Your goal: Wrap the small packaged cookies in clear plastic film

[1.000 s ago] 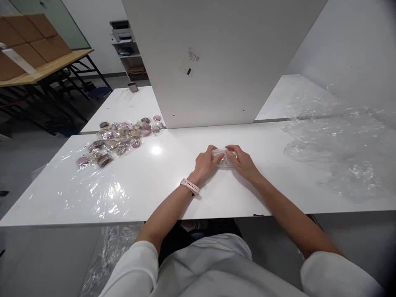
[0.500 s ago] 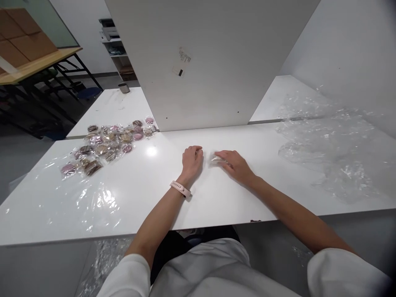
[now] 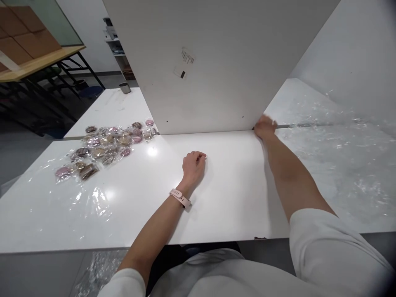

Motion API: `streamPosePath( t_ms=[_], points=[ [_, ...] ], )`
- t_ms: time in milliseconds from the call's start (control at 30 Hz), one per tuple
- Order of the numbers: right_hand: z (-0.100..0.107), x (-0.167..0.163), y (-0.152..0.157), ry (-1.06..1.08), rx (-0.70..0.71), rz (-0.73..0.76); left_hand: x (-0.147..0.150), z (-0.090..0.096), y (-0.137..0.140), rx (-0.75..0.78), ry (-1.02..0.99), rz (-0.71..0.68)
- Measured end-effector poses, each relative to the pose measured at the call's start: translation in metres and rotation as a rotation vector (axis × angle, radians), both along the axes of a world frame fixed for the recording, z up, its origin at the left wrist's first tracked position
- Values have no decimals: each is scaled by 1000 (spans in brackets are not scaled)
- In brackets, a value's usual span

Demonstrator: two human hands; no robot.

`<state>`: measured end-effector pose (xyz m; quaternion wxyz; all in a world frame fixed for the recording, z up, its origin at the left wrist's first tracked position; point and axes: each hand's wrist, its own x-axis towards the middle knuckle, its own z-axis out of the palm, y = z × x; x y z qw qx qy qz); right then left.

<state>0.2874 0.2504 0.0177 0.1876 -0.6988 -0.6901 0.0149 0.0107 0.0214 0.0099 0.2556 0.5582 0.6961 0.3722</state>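
Left hand (image 3: pixel 193 167) rests on tabletop (image 3: pixel 229 198), fingers loosely apart. Right hand (image 3: pixel 265 126) by panel (image 3: pixel 213 62) edge; blurred, can't tell its fingers. Packets (image 3: pixel 99 153) sit left, probably for reach.

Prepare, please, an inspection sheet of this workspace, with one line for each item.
Surface: glossy white tabletop, dark mark on front edge.
Things: small pink, brown and tan pieces in clear plastic wrappers, grouped at left.
Clutter: crumpled clear plastic film at right.
Hands: left hand loosely curled, nothing visible in it; right hand blurred, beside the upright white panel, contents unclear.
Cables: nothing seen.
Surroundings: grey metal cup; brown cardboard boxes on wooden-topped table.
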Motion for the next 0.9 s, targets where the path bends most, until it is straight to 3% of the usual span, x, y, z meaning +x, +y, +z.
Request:
streamPosePath(
  t_ms=[100,167,267,333,433,500,567,667,767,833,900],
  points=[
    [-17,-10,-11,59,-16,-34,0,0,0,-6,8,-2],
    [-22,-12,-37,64,55,-40,-1,0,1,-1,8,-4],
    [-26,-2,-102,27,259,54,-2,-2,2,3,8,-15],
    [-31,17,-151,-10,358,20,-3,-4,3,1,11,-27],
    [-41,51,-215,16,203,-210,-3,-4,4,8,24,-37],
    [-48,59,-247,25,28,-218,-3,-3,3,12,29,-39],
    [-52,46,-277,-1,-45,-82,-3,1,-1,-2,-11,-60],
    [-45,-12,-329,-13,-24,213,-3,7,-14,-65,-184,-132],
    [-17,-73,-384,118,-94,655,-8,14,-29,-142,-352,-136],
    [9,-95,-410,330,-169,942,-13,19,-37,-177,-407,-108],
    [31,-100,-419,560,-158,1014,-19,24,-44,-212,-452,-92]
  ],
)
